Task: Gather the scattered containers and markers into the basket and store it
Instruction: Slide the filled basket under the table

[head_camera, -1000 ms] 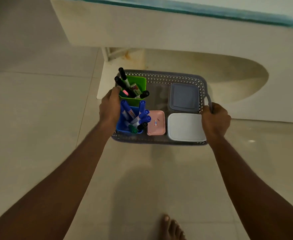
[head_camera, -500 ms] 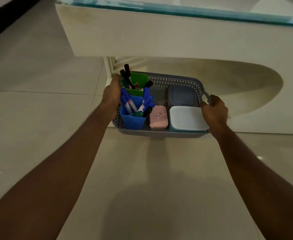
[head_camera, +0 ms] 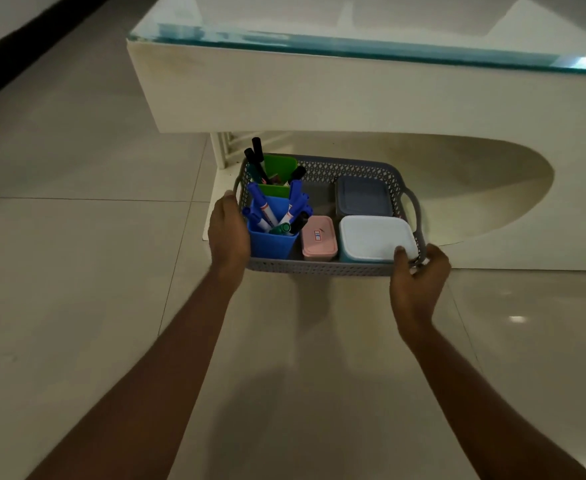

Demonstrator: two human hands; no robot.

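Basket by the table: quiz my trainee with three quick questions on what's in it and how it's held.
1. True or false: the basket holds three lidded boxes, a white box, a pink box and a grey box.
2. Which box lies nearest the right hand? A) white box B) pink box C) grey box
3. Which hand grips the side next to the blue cup of markers?
Key: 1 true; 2 A; 3 the left hand.
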